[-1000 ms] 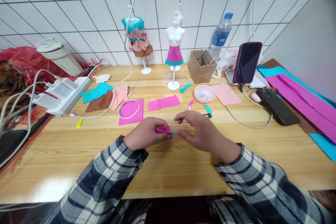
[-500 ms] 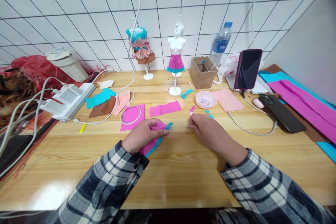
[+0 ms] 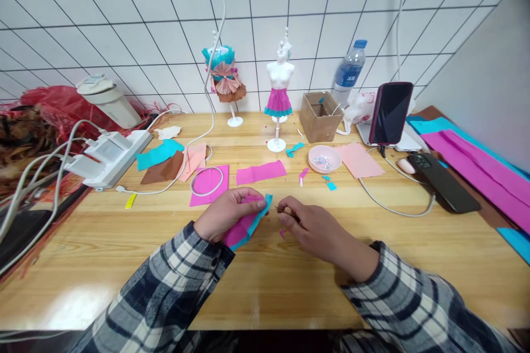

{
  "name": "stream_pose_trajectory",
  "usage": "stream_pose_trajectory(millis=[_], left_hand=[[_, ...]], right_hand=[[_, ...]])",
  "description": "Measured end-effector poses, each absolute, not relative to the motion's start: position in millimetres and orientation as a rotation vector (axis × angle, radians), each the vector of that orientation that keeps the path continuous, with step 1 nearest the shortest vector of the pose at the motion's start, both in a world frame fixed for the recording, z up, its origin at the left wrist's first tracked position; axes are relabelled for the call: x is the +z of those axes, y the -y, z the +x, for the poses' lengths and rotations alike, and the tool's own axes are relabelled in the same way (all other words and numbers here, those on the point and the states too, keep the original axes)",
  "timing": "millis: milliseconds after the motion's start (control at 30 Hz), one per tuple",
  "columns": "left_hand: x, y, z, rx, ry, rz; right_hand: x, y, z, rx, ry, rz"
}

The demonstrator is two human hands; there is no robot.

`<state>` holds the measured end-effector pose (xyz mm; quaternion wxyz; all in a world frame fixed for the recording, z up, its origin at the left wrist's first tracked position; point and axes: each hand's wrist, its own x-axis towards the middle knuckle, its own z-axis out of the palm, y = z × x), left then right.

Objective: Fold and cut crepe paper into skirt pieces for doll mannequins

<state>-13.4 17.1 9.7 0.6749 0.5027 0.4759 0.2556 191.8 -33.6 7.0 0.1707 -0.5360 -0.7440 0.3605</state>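
Observation:
My left hand [image 3: 227, 213] pinches a magenta crepe paper piece [image 3: 240, 233] with a turquoise strip along its edge, thumb on top near the strip's upper end. To its right, my right hand [image 3: 310, 226] is closed around a thin, dark, pointed tool [image 3: 276, 208], mostly hidden by the fingers. The tool's tip points at the turquoise edge, with a small gap between. A tiny magenta scrap [image 3: 282, 233] shows under the right fingers. Beyond the hands lie a magenta strip [image 3: 260, 172] and a magenta square [image 3: 209, 185] with a cable loop on it.
At the back stand a small white mannequin [image 3: 280, 74] in a magenta skirt and a dressed mannequin [image 3: 226, 74]. A pink dish [image 3: 325, 168] of beads, a cardboard box [image 3: 318, 124], a bottle [image 3: 350, 69] and phones [image 3: 443, 182] are to the right. A power strip [image 3: 111, 162] lies left.
My right hand has moved left and nearer to me, bringing the thin tool close to the paper's edge. The left hand still holds the paper, tilted slightly differently.

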Motion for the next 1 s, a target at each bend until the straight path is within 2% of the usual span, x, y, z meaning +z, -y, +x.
stream_pose_trajectory(millis=[1000], left_hand=[[2.6, -16.6, -10.7, 0.503, -1.073, 1.273]], right_hand=[[-2.1, 36.0, 186.6, 1.071, 2.131, -1.588]])
